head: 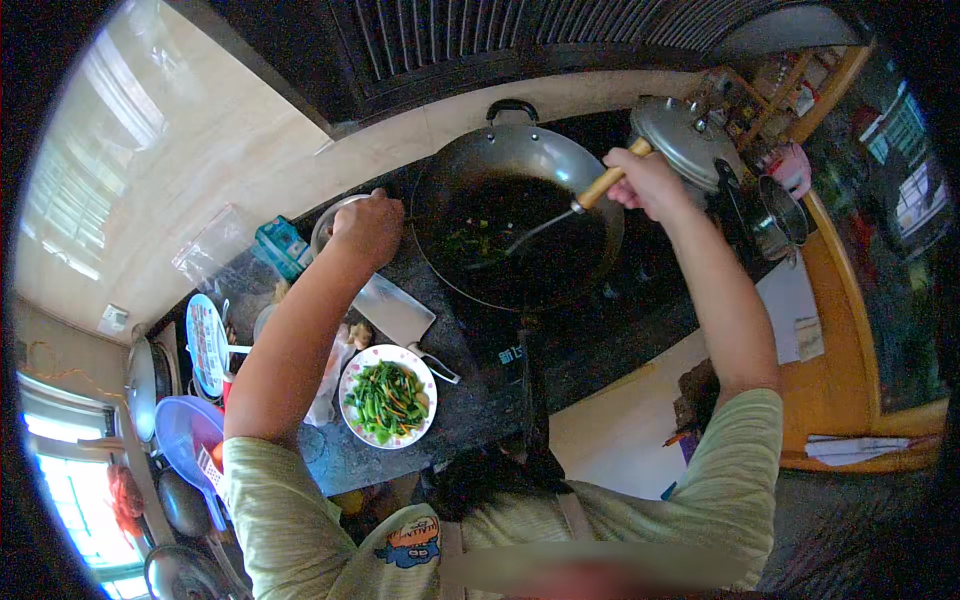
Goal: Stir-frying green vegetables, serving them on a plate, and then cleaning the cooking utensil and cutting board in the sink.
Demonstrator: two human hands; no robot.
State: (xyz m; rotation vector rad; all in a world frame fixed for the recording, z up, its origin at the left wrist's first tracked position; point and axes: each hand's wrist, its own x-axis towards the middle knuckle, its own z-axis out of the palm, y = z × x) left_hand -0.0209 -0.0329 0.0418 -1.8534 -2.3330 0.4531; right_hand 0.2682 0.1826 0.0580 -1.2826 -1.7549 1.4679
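Note:
My right hand grips the wooden handle of a metal cooking spatula. The spatula's lower end reaches into a large, dark wok on the hob, among bits of green food. My left hand is curled over a round pale bowl or lid left of the wok; its fingertips are hidden, so I cannot tell whether it grips this. Just below that hand lies a cleaver with a broad blade. A spotted-rim plate of cooked greens and orange strips stands nearer me.
A lidded metal pot and a small saucepan stand right of the wok. At left are a teal packet, a clear plastic bag, a piece of ginger and a purple colander. Dark cabinets overhang the back.

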